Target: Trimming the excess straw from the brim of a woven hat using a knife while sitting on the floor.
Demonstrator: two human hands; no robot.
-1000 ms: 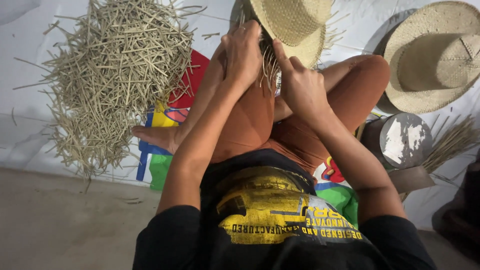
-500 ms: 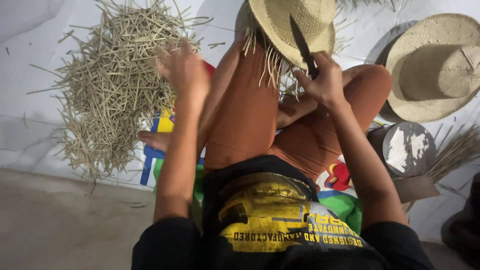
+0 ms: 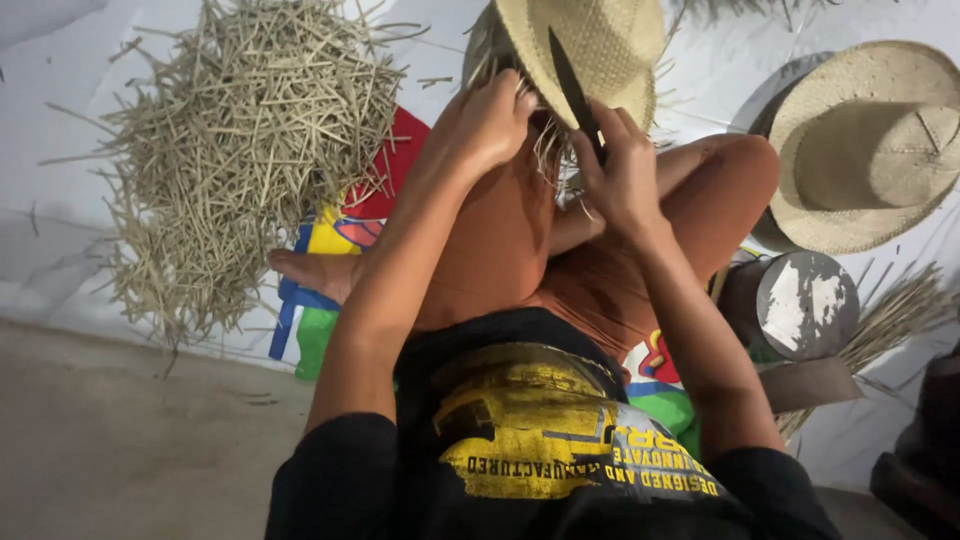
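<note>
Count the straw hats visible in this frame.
2. One unfinished straw hat rests at the person's knees, top centre, gripped by the left hand. One finished hat lies on the white sheet at right. Others may lie outside the frame.

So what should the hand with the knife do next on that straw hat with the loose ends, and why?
Probably draw the dark narrow knife blade down across the loose straw ends that the left hand bunches at the rim of the pale woven straw hat. The right hand holds the blade pointing up against the hat, right beside those ragged ends, so trimming them looks nearest.
</note>
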